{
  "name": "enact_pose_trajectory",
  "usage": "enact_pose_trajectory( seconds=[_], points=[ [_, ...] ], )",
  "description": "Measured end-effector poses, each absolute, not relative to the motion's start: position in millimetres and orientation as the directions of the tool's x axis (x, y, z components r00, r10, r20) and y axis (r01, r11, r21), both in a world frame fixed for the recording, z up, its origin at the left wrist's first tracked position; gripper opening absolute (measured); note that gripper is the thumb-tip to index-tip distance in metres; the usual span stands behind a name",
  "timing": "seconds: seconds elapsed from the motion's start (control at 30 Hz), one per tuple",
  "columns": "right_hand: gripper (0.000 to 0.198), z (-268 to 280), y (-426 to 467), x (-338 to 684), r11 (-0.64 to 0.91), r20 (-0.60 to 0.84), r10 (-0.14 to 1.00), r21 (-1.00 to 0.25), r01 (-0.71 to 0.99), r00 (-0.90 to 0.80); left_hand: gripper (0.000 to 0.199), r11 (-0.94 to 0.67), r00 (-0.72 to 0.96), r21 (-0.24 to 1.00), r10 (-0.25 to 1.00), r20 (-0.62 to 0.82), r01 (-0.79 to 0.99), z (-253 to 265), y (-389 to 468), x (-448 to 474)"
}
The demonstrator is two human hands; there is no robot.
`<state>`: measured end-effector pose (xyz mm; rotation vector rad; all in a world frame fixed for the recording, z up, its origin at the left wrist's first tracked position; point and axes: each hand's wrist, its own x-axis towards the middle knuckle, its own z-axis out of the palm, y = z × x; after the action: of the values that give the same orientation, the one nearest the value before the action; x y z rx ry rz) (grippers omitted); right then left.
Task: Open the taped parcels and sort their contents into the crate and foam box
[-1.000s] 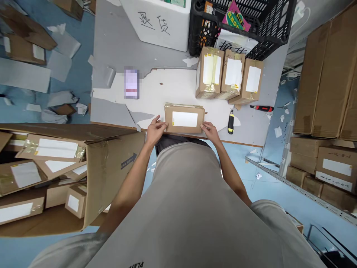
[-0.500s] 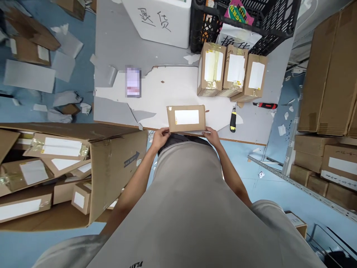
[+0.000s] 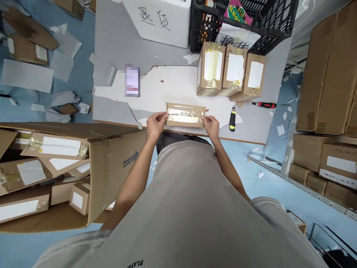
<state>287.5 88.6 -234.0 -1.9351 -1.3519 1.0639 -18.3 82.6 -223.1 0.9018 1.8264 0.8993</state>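
A small cardboard box [image 3: 185, 124] with a white label lies near the table's front edge. A shiny strip of clear packing tape [image 3: 185, 112] spans its top from end to end, over part of the label. My left hand [image 3: 156, 124] is at the strip's left end, thumb and fingers pinched by the box's corner. At the right end, my right hand [image 3: 211, 125] pinches likewise. Whether the fingertips also press on the cardboard, I cannot tell. Off to the right lies a yellow-and-black box cutter [image 3: 232, 120].
Three labelled boxes [image 3: 233, 70] stand before a black plastic crate [image 3: 272, 33], beside a white bin [image 3: 164, 26]. A phone [image 3: 132, 82] lies left and a red-and-black cutter [image 3: 264, 105] right. A large carton [image 3: 111, 167] of parcels stands at my left.
Both hands have moved up from the box's near corners to its ends. The shiny tape now shows across the top of the box, covering part of the label.
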Motion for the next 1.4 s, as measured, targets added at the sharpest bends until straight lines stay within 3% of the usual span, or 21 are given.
enact_pose_trajectory(
  seconds=[0.23,0.33,0.47,0.63,0.87,1.0,1.1,1.27,1.4],
  points=[
    [0.063,-245,82,316,-0.364,-0.296,0.93,-0.813,0.454,0.217,0.035,0.299,-0.255,0.851,0.945,-0.203,0.431,-181,61,11],
    [0.069,-250,77,342,-0.415,-0.301,0.902,-0.801,0.43,0.311,0.042,0.128,0.004,0.848,0.988,-0.152,0.515,-151,52,40],
    [0.07,-256,75,369,-0.463,-0.307,0.876,-0.753,0.469,0.372,0.058,-0.164,0.389,0.827,0.919,-0.071,0.537,-135,51,80],
    [0.076,-261,74,375,-0.45,-0.307,0.889,-0.726,0.52,0.34,0.066,-0.36,0.508,0.753,0.86,0.04,0.551,-144,53,97],
    [0.084,-251,74,363,-0.446,-0.331,0.891,-0.759,0.473,0.31,0.061,-0.276,0.405,0.669,0.914,-0.04,0.69,-137,49,68],
    [0.07,-237,80,332,-0.399,-0.357,0.917,-0.792,0.462,0.18,0.045,-0.053,0.192,0.593,0.966,-0.174,0.803,-155,59,31],
    [0.056,-228,89,304,-0.36,-0.328,0.932,-0.767,0.531,0.157,0.037,0.065,0.12,0.585,0.955,-0.272,0.809,-176,68,0],
    [0.042,-201,99,280,-0.315,-0.338,0.935,-0.663,0.679,0.104,0.043,0.083,0.085,0.657,0.972,-0.22,0.75,-196,65,-15],
    [0.044,-157,96,249,-0.149,-0.308,0.95,-0.579,0.802,-0.046,0.053,0.147,-0.021,0.632,0.979,-0.203,0.761,-202,58,-19]
  ],
)
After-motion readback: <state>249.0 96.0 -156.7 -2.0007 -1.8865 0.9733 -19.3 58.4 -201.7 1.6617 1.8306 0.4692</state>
